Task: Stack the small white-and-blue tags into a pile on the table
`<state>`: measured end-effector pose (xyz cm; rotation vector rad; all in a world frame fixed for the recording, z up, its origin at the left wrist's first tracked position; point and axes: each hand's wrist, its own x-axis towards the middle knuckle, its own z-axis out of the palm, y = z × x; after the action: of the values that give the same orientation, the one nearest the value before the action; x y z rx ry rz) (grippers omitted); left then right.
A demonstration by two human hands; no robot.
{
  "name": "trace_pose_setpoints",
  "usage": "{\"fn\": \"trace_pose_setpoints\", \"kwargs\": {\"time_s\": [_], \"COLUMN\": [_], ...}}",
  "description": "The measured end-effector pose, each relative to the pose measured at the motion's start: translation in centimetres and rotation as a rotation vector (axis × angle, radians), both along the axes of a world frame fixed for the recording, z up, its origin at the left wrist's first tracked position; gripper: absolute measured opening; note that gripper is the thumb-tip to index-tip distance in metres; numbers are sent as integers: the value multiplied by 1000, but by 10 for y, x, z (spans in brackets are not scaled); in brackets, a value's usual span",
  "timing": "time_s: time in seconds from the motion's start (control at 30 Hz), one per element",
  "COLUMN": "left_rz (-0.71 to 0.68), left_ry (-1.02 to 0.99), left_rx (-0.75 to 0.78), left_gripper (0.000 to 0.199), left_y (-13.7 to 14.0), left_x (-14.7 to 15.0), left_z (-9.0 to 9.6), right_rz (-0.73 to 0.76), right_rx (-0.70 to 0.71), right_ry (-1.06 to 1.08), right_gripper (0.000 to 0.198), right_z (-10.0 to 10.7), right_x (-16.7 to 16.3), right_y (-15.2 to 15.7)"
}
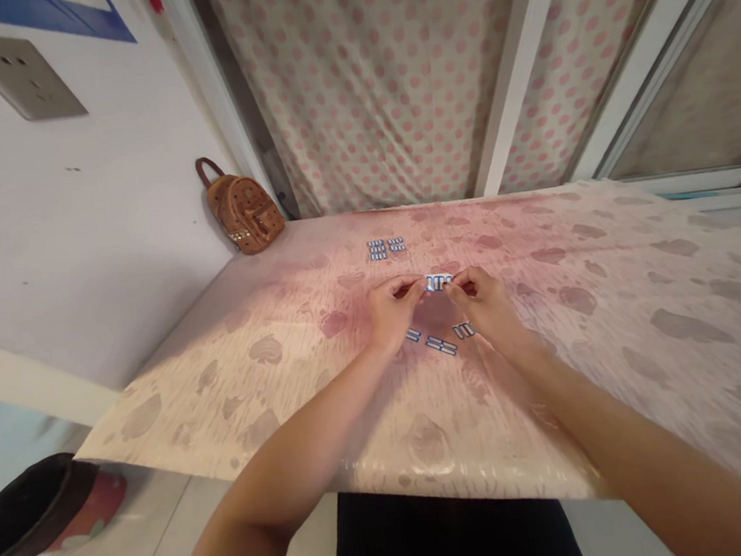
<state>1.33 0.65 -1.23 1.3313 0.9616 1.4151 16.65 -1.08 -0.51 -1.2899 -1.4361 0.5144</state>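
My left hand (393, 309) and my right hand (490, 302) are raised over the table, each with thumb and fingers pinched. Between their fingertips they hold a small flat strip of blue-edged white pieces (439, 283), one hand at each end. Closer to me, on the tablecloth, lie a slanted blue-and-white piece (442, 346), another one (464, 331) beside my right wrist, and a third (413, 336) partly hidden by my left hand. Beyond the hands, similar pieces form a larger neat group (377, 249) and a smaller group (397, 245). Their exact kind is too small to tell.
A patterned tablecloth (279, 413) covers the table. A small brown backpack (246, 212) leans against the wall at the back left corner. Dotted curtains (375, 81) hang behind the far edge. On the floor at left stands a dark-rimmed bin (94, 501).
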Motion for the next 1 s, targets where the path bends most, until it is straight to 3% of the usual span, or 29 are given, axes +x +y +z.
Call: {"fn": "trace_pose_setpoints", "kwargs": {"time_s": [0.4,0.67,0.9,1.0], "left_rz": [30,37,3,-17], "left_ry": [34,-4,7,9], "left_rx": [2,-7,-1,-2], "left_gripper": [14,15,17,16], "left_y": [-5,-5,0,3], "left_x": [1,1,-2,-5], "left_z": [6,6,4,4], "right_rz": [55,141,193,227], "right_rx": [-24,-85,-40,19], "right_ry": [22,243,146,-67], "right_gripper": [18,20,19,42], "right_z": [-1,0,1,5], "right_x": [1,-2,3,6], "right_y": [0,-1,-1,-3]}}
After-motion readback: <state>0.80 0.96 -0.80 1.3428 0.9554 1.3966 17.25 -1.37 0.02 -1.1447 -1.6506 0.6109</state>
